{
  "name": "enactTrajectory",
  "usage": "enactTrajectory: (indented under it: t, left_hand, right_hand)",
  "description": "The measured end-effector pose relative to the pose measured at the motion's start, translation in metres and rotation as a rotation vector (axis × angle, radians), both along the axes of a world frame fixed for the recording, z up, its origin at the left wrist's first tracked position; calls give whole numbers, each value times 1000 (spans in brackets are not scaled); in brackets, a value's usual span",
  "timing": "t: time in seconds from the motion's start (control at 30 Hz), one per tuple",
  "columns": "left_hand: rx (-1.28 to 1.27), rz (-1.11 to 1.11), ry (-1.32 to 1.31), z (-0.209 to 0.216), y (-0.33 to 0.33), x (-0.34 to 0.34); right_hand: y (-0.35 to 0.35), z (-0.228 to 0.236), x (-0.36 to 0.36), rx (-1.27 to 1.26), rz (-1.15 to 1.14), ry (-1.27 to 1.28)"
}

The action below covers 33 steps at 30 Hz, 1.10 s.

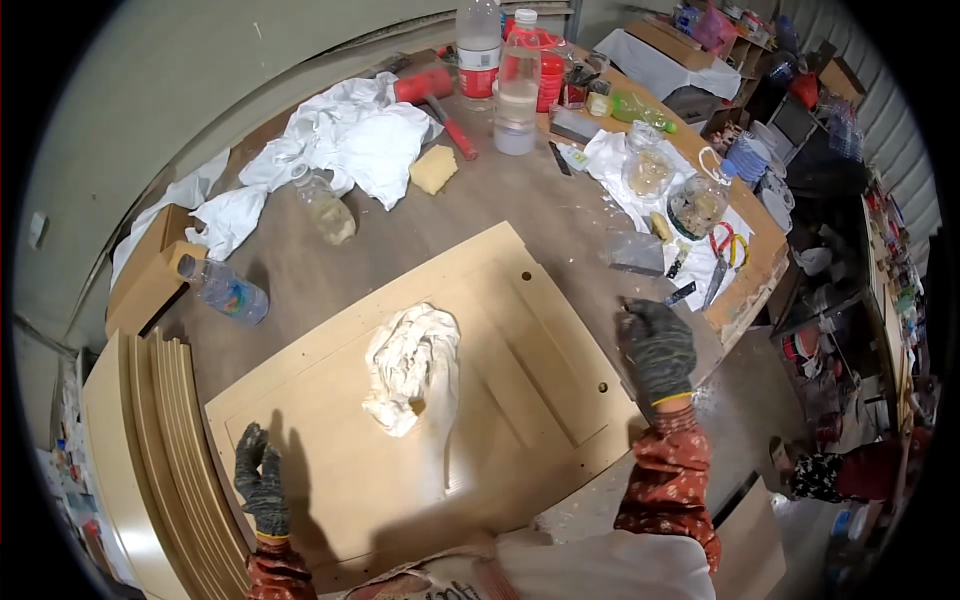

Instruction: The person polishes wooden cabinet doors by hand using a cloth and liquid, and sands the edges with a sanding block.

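Observation:
A pale wooden cabinet door panel (330, 480) with routed grooves and round holes lies tilted on the worktable in front of me. On its middle sits a crumpled cream cloth (412, 350), with neither hand on it. My left hand (262, 482), in a dark grey knit glove, is at the panel's left edge with fingers stretched and apart, holding nothing visible. My right hand (660, 350), gloved alike, is over the table just beyond the panel's right edge. Its back faces up and hides most of the fingers. Close by lie a grey block (636, 253) and a small dark strip (680, 293).
Several panels (165, 430) stand stacked at left, near a cardboard box (150, 265). Farther back are white rags (340, 130), a red mallet (455, 130), a yellow sponge (433, 170) and bottles (517, 95). Scissors (722, 262) and jars (648, 172) lie right. A person's foot (780, 460) shows at right.

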<state>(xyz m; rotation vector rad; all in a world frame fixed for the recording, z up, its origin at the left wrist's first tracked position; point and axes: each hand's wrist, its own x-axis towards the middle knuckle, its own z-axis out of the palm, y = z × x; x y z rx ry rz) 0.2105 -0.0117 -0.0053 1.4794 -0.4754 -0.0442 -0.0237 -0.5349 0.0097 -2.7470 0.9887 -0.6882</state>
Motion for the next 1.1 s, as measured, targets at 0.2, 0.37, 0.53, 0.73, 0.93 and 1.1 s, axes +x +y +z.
enactTrajectory:
  t: [0.2,0.37,0.53,0.73,0.93,1.1]
  left_hand:
    - [535,159,-118,5,15,-14]
    - [439,127,4,19,6,-19]
    - [600,10,-126,42,-39,-28]
    - [599,-166,207,21,-61,-32]
    - [837,119,-311,36,-82,-41]
    - [268,222,-327,53,-85,-68]
  right_hand:
    - [-40,-33,-47,-37,12,293]
    - [10,-6,-105,34,-4,356]
    - [25,-19,-144,-111,147,334]
    - [25,-13,-141,-1,256,114]
    - [57,-1,42,-190,820,-49]
    - [158,49,143,-165,1358,-63]
